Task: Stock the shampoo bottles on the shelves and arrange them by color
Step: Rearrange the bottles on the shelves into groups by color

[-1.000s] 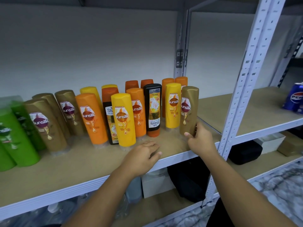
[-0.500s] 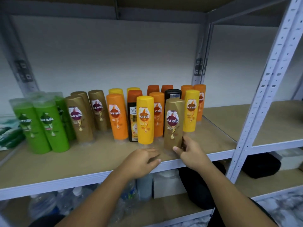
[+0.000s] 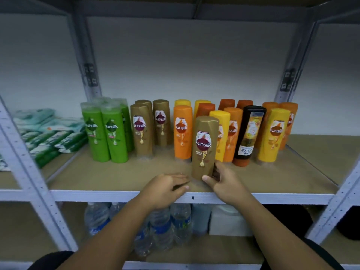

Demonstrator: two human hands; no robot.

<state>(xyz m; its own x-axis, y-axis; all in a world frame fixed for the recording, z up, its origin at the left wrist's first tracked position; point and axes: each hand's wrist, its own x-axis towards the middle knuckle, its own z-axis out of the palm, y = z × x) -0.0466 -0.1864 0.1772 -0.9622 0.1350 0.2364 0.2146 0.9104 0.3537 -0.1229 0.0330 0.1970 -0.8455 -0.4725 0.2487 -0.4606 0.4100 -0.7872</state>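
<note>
My right hand (image 3: 227, 184) grips the gold bottle (image 3: 204, 147) low, steering it left toward the golds (image 3: 143, 129); left hand (image 3: 165, 189) rests open.

Your left hand (image 3: 165, 189) and right hand (image 3: 227, 184) are bare, forearms uncovered; dark sleeves (black, apparently) show only at the frame's bottom corners.

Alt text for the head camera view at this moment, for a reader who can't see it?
The right hand grips the base of a gold shampoo bottle at the shelf front, with the left hand open beside it. Behind stand green bottles, gold bottles, then orange and yellow bottles.
</note>
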